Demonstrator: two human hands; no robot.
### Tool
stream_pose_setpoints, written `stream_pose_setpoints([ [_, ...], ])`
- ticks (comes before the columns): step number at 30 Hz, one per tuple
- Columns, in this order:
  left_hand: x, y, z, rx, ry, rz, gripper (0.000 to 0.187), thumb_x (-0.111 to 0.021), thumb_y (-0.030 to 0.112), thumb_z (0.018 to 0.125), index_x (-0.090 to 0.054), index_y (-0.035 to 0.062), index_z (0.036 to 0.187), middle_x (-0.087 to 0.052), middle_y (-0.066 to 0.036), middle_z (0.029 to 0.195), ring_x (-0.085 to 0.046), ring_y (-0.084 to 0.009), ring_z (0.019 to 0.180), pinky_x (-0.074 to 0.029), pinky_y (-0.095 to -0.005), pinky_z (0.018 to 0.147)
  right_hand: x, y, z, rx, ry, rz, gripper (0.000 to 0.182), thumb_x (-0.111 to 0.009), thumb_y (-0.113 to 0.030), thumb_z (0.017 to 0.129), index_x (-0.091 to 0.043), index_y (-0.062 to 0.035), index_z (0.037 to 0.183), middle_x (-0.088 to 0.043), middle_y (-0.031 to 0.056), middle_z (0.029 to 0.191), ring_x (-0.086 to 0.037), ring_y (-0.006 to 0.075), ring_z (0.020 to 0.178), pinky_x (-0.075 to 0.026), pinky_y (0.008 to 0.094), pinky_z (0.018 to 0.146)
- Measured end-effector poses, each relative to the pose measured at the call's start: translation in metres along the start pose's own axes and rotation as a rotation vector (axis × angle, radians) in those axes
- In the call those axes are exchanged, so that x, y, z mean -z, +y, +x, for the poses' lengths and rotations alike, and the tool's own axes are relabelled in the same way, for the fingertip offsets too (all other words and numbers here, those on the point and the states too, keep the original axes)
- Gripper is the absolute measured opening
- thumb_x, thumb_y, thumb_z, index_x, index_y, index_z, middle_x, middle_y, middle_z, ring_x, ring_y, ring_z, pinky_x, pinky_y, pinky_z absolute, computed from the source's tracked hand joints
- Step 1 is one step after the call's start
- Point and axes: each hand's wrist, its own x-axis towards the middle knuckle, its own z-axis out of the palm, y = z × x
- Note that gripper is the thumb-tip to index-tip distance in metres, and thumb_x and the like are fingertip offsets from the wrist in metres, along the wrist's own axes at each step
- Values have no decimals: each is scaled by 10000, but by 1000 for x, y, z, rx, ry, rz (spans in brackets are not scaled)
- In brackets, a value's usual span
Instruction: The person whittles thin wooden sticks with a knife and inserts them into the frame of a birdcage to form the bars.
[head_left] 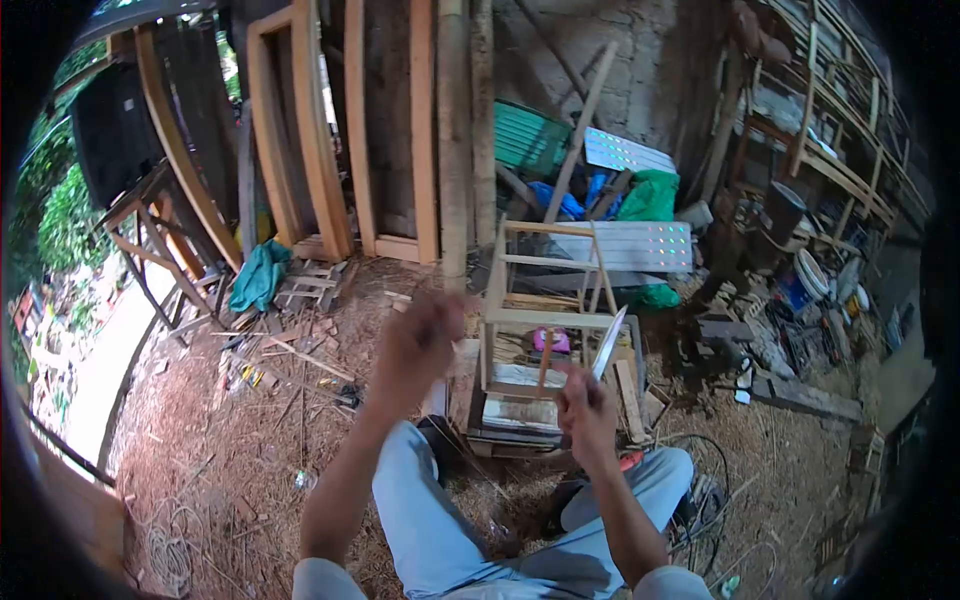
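Observation:
My right hand (588,410) is closed around a knife (609,345), its pale blade pointing up and slightly right. Close to the left of its fingers, a thin brown stick (545,362) stands nearly upright. My left hand (422,335) is raised in front of me, blurred by motion, with its fingers not clear. Beyond my hands is a low wooden frame (556,317) with slats. Inside the frame sits a pink object (551,341), and a worn whitish block (521,414) lies at its near end.
Wood shavings cover the ground (250,440) around my legs. Wooden door frames (300,130) lean at the back left, near a teal cloth (259,277). White perforated panels (640,245) and a green sheet (650,195) are behind the frame. A bucket (808,275) and scrap lie at right; a black cable (722,470) curves near my knee.

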Motion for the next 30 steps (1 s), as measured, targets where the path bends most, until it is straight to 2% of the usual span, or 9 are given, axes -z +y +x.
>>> stream_pose_setpoints([
  [1, -18, -8, -16, 91, -96, 89, 201, -532, 103, 887, -606, 20, 1055, -565, 16, 720, -491, -27, 560, -394, -203, 465, -1, -17, 3, 55, 4, 67, 377, -506, -333, 946, -564, -27, 1159, -439, -56, 633, -356, 20, 494, -282, 190, 432],
  [2, -33, -28, -31, -86, -173, 222, 200, -557, 135, 887, -614, 29, 1047, -597, -2, 744, -519, -37, 571, -409, -213, 479, -2, -27, 5, 110, 12, 132, 359, -506, -324, 947, -564, -29, 1141, -433, -61, 625, -339, 16, 475, -267, 188, 415],
  [5, -61, -47, -77, 355, -368, -22, 196, -547, 164, 917, -609, 44, 1059, -559, -6, 705, -486, -46, 522, -403, -211, 477, 5, -18, 11, 101, 76, 128, 278, -537, -267, 932, -597, -4, 1001, -469, -34, 617, -342, 15, 457, -245, 184, 395],
  [13, -69, -79, -128, 629, -431, -445, 187, -517, 139, 941, -583, -10, 1033, -539, -5, 704, -459, -27, 550, -371, -188, 480, 55, 16, 16, 74, 204, -21, 237, -523, -223, 941, -608, -2, 939, -487, -27, 621, -339, 14, 476, -229, 183, 412],
  [20, -64, -106, -132, 480, -351, -112, 182, -534, 176, 933, -622, 47, 1026, -579, 11, 770, -463, -36, 654, -409, -200, 553, 94, 42, -35, 52, 70, -343, 294, -439, -252, 982, -586, 3, 965, -542, 16, 732, -473, 70, 685, -375, 216, 629],
  [23, -64, -101, -129, 506, -371, -74, 184, -529, 157, 931, -633, 31, 1016, -555, 25, 742, -437, -32, 647, -397, -203, 554, 80, 53, -62, 50, -45, -263, 229, -445, -202, 978, -524, -8, 1071, -540, 24, 721, -471, 68, 652, -382, 212, 593],
  [25, -69, -109, -135, 450, -355, -104, 192, -525, 158, 933, -633, 15, 999, -544, 27, 727, -430, -28, 619, -378, -200, 543, 58, 33, -75, -377, -337, -45, 289, -448, -166, 973, -417, -40, 1230, -528, 30, 703, -466, 65, 612, -376, 205, 539],
  [26, -67, -111, -138, 463, -369, -104, 192, -525, 158, 933, -633, 15, 999, -544, 27, 727, -430, -28, 619, -378, -200, 543, 56, 38, -75, -393, -393, -60, 388, -438, -168, 976, -316, -69, 1331, -534, 28, 705, -449, 65, 553, -360, 202, 482],
  [30, -65, -105, -137, 538, -425, -96, 195, -542, 169, 925, -627, 2, 977, -564, 5, 735, -448, -29, 619, -375, -196, 542, 45, 48, -70, -423, -427, 136, 410, -433, -204, 980, -325, -87, 1358, -493, 2, 655, -400, 57, 498, -316, 197, 445],
])
